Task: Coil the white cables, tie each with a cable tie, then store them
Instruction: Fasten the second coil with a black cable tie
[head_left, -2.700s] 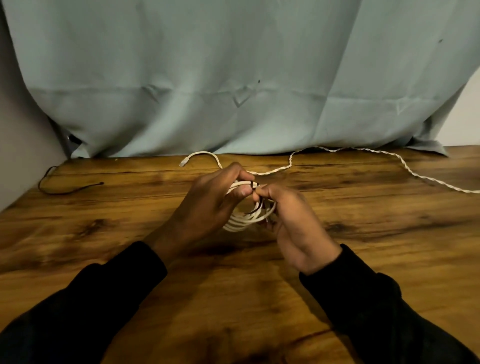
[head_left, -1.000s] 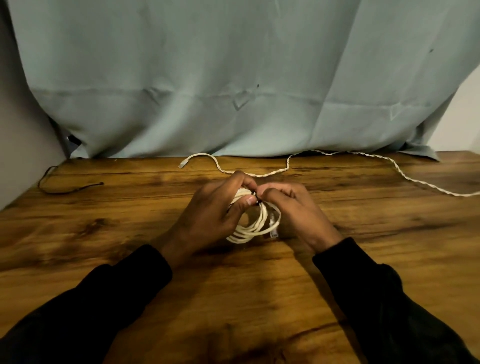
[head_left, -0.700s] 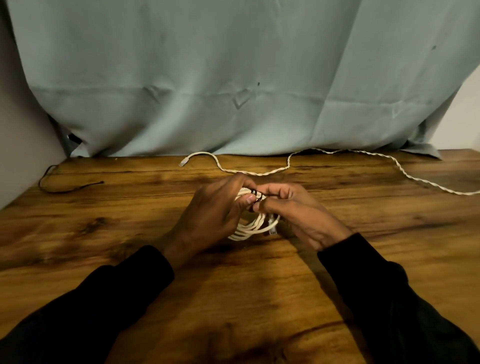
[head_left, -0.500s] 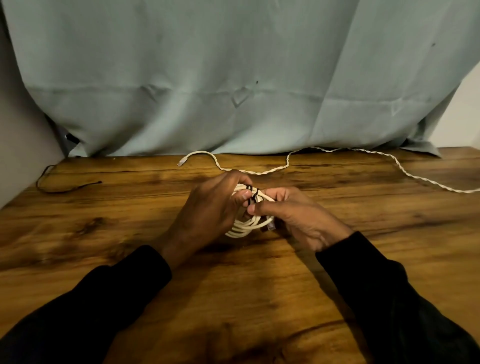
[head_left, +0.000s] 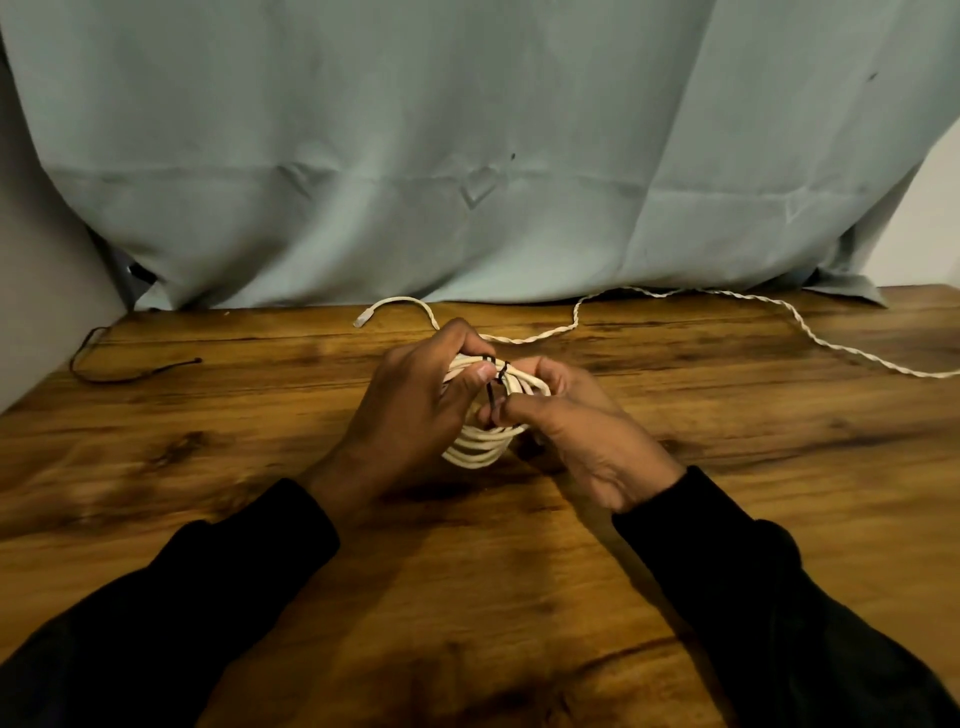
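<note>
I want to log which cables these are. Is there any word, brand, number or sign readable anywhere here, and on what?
None can be read. The coiled white cable, the black cable tie, the loose white cable and its connector, the wooden table and the blue-grey cloth show no print that can be made out.

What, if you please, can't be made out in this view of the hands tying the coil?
- Black tie: too small to tell whether it is fastened; fingers cover its ends.
- Coil: far side hidden by the left hand and right hand.
- Loose cable: runs off the right edge, so its far end is unseen.
- Thin black cord: its far end passes out of sight at the table's left edge.
</note>
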